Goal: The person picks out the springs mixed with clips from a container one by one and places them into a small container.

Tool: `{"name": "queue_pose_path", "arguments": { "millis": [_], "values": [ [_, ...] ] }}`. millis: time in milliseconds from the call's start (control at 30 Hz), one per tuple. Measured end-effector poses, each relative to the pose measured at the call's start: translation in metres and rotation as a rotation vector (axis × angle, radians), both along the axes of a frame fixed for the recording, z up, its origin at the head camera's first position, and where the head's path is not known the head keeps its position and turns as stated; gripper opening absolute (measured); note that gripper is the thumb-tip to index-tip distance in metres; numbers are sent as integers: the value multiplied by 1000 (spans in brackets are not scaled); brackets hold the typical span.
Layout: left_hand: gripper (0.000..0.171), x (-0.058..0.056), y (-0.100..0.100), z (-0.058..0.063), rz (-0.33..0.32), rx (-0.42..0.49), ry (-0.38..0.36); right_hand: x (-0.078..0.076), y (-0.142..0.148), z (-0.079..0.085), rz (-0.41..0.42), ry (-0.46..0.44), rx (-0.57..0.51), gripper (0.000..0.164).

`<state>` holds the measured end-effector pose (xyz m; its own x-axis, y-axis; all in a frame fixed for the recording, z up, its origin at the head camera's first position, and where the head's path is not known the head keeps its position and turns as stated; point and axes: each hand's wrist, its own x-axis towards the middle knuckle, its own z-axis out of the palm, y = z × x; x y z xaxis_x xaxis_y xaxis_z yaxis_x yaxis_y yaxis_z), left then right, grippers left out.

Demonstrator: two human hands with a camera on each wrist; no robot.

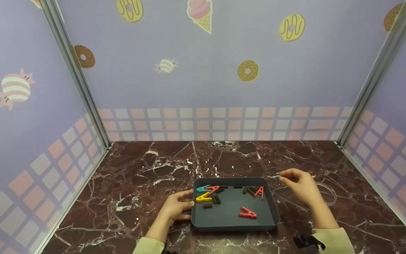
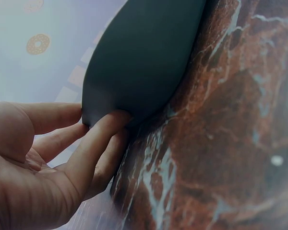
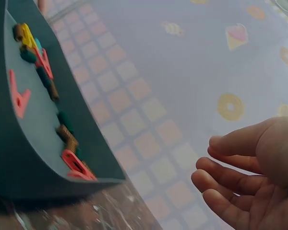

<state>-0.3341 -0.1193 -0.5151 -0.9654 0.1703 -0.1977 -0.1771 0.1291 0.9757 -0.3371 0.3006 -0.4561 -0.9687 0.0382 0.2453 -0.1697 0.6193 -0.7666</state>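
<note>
A dark grey tray [image 1: 234, 227] sits on the marbled tabletop. My left hand [image 1: 176, 206] touches its left side, fingers [image 2: 101, 139] fairly straight against the outer wall. Beyond the tray's right rim, my right hand [image 1: 300, 185] hovers with thumb and index tips close together; the right wrist view shows its fingers [image 3: 223, 203] loosely bent around nothing. Inside the tray, a blue clothespin [image 1: 203, 188], a yellow clothespin [image 1: 203, 198] and a red clothespin [image 1: 214, 189] crowd the left. One red clothespin [image 1: 259, 191] lies far right, another red clothespin [image 1: 248, 213] near the front.
Several short brown and dark green cylinders [image 1: 207, 206] lie scattered in the tray. A round, see-through mesh item [image 1: 327, 193] rests on the table behind my right forearm. Patterned panels [image 1: 224, 88] enclose the back and both sides.
</note>
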Motion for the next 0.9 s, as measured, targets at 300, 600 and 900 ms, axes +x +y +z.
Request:
{"name": "queue_pose_path", "arguments": {
  "millis": [300, 600, 900],
  "values": [
    [57, 0, 1, 1, -14, -8, 1, -3, -32, -9, 85, -11, -189, 24],
    [57, 0, 0, 1, -13, 5, 6, -6, -62, -19, 111, -8, -329, 26],
    [58, 0, 0, 1, -11, 16, -9, -8, -92, -30, 225, 6, -319, 29]
  ]
}}
